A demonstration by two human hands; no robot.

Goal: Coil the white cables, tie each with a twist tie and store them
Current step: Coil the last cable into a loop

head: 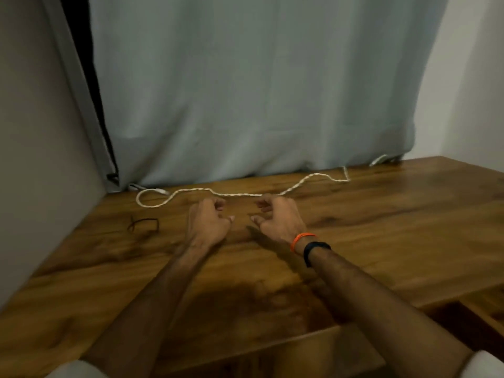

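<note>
- Your white cable (245, 194) lies stretched out in loose waves along the far side of the wooden table (381, 227), just in front of the curtain, with a loop at its left end and a small kink at its right end
- It looks braided, thin and light, so expect it to be limp, to hold some of its bends and to slide easily on the wood; the straight middle run just beyond your knuckles seems the handiest place to take hold
- Your left hand (208, 221) and right hand (278, 218) hover just short of the cable's middle, fingers loosely curled and holding nothing
- A dark twist tie (143, 224) lies to the left of the cable's loop, nearer to you
- Behind the cable hangs a pale grey-blue curtain (259, 91), its hem on the table; something pale and blurred (380, 159) peeks out beyond the cable's right end
- Plain walls close in on both sides of the cable
</note>
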